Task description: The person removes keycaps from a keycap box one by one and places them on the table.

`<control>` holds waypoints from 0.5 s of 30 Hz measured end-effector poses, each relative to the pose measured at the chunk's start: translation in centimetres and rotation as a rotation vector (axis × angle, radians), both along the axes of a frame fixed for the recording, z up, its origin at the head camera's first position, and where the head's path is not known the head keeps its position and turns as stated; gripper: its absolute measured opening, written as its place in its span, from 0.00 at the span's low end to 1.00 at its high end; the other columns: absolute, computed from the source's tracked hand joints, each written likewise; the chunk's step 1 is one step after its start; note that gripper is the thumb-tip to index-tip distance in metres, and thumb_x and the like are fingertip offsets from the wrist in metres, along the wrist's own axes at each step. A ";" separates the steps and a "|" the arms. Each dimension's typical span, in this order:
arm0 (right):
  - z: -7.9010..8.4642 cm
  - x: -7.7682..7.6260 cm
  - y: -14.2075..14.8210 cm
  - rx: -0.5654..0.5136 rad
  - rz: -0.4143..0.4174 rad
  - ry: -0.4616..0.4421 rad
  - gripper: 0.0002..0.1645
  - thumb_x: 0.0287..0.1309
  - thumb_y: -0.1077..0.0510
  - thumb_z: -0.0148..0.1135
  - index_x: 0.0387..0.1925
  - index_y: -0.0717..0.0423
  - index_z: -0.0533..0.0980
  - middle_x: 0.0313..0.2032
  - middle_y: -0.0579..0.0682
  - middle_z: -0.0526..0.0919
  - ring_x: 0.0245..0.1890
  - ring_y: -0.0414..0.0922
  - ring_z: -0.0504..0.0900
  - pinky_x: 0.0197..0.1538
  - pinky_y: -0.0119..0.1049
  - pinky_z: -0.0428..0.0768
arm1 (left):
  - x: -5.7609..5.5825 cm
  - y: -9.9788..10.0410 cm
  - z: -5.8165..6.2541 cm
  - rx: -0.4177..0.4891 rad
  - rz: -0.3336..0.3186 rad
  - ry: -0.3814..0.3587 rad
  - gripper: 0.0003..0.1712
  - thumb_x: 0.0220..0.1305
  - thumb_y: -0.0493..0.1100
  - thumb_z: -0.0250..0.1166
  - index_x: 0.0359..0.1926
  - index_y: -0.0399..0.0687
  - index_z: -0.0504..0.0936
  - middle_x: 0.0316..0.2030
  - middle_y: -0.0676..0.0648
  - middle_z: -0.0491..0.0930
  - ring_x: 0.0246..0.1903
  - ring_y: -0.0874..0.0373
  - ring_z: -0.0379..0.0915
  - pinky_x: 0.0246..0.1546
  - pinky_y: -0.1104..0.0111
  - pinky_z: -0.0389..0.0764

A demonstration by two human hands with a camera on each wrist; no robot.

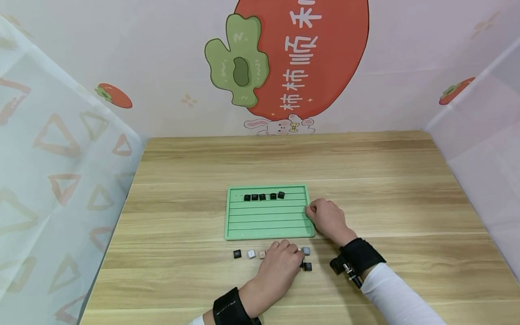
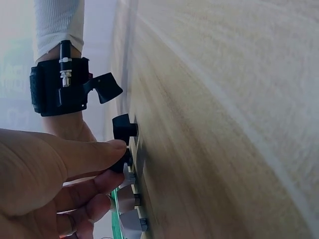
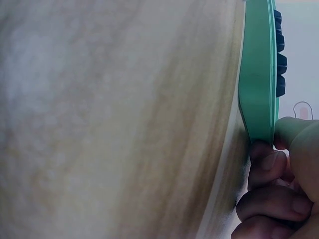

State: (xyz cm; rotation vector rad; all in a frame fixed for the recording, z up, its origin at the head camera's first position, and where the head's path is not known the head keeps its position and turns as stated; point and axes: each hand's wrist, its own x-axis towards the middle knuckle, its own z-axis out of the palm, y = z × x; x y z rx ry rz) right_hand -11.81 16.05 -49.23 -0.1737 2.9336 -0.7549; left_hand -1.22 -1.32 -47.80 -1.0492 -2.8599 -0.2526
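A green tray (image 1: 268,225) with raised lines lies on the table, several black keycaps (image 1: 262,197) in a row across its upper part. My right hand (image 1: 328,220) grips the tray's right edge; in the right wrist view the thumb (image 3: 289,130) is on top and curled fingers are below. In front of the tray, my left hand (image 1: 280,266) pinches a black keycap (image 2: 119,163) between thumb and fingers, low over the table. Another black keycap (image 2: 122,127) stands right beside it. The left hand hides part of the loose keycaps in the head view.
Loose keycaps lie before the tray: a black one (image 1: 237,254), a white one (image 1: 252,254) and a beige one (image 1: 262,255) on the left, a grey one (image 1: 306,251) and a black one (image 1: 308,266) on the right. A printed cloth wall (image 1: 170,58) stands behind the wooden table (image 1: 162,280).
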 end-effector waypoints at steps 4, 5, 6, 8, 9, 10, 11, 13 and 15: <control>0.0 0.0 0.0 0.000 0.001 0.002 0.28 0.62 0.52 0.52 0.08 0.49 0.56 0.10 0.42 0.51 0.12 0.40 0.51 0.18 0.33 0.50 | 0.0 0.0 -0.1 -0.001 -0.009 0.044 0.11 0.49 0.50 0.70 0.36 0.55 0.86 0.29 0.56 0.80 0.30 0.62 0.68 0.30 0.72 0.63; 0.0 -0.1 0.0 0.001 -0.001 -0.001 0.28 0.62 0.52 0.53 0.08 0.49 0.56 0.10 0.42 0.51 0.11 0.40 0.52 0.18 0.33 0.50 | 0.0 0.0 -0.1 0.000 -0.012 0.053 0.10 0.50 0.50 0.70 0.35 0.55 0.86 0.29 0.56 0.81 0.29 0.62 0.68 0.30 0.72 0.62; 0.0 -0.1 0.0 0.001 0.000 -0.002 0.28 0.62 0.51 0.53 0.08 0.49 0.57 0.10 0.42 0.51 0.11 0.40 0.52 0.18 0.33 0.50 | 0.0 0.1 -0.1 0.001 -0.015 0.062 0.10 0.50 0.49 0.70 0.35 0.55 0.86 0.28 0.56 0.81 0.29 0.62 0.67 0.30 0.72 0.61; 0.0 -0.1 0.0 0.002 -0.003 -0.007 0.28 0.62 0.51 0.53 0.08 0.49 0.57 0.10 0.42 0.51 0.11 0.40 0.53 0.17 0.33 0.51 | 0.1 0.1 -0.2 -0.002 -0.019 0.077 0.08 0.51 0.48 0.69 0.34 0.56 0.86 0.28 0.56 0.81 0.28 0.62 0.67 0.29 0.72 0.61; 0.0 -0.1 0.0 0.003 -0.005 -0.009 0.28 0.61 0.51 0.53 0.08 0.49 0.57 0.10 0.42 0.51 0.11 0.40 0.53 0.17 0.33 0.51 | 0.1 0.1 -0.2 -0.004 -0.021 0.081 0.08 0.52 0.48 0.69 0.34 0.56 0.86 0.27 0.56 0.80 0.27 0.62 0.67 0.29 0.72 0.61; 0.0 -0.1 0.0 0.007 -0.004 -0.011 0.28 0.61 0.51 0.53 0.08 0.49 0.57 0.10 0.42 0.51 0.11 0.40 0.53 0.17 0.33 0.51 | 0.1 0.1 -0.2 -0.006 -0.023 0.084 0.07 0.52 0.48 0.68 0.34 0.56 0.86 0.27 0.56 0.80 0.27 0.62 0.66 0.29 0.72 0.61; 0.0 -0.1 0.0 0.010 -0.004 -0.014 0.28 0.61 0.51 0.53 0.08 0.49 0.57 0.10 0.42 0.52 0.12 0.40 0.53 0.17 0.33 0.51 | 0.1 0.1 -0.3 -0.008 -0.024 0.084 0.07 0.52 0.48 0.68 0.34 0.56 0.86 0.27 0.56 0.80 0.27 0.62 0.66 0.29 0.71 0.60; -0.1 -0.2 0.0 0.016 -0.007 -0.019 0.28 0.61 0.51 0.52 0.08 0.49 0.57 0.10 0.42 0.52 0.12 0.40 0.53 0.18 0.33 0.51 | 0.1 0.1 -0.3 -0.016 -0.027 0.087 0.07 0.53 0.48 0.68 0.34 0.56 0.87 0.27 0.56 0.80 0.26 0.62 0.66 0.29 0.71 0.59; -0.1 -0.2 0.0 0.023 -0.008 -0.022 0.28 0.61 0.51 0.52 0.08 0.49 0.57 0.10 0.42 0.52 0.12 0.40 0.53 0.18 0.33 0.52 | 0.1 0.1 -0.4 -0.025 -0.031 0.088 0.06 0.53 0.48 0.68 0.33 0.56 0.87 0.27 0.56 0.80 0.26 0.62 0.65 0.28 0.71 0.58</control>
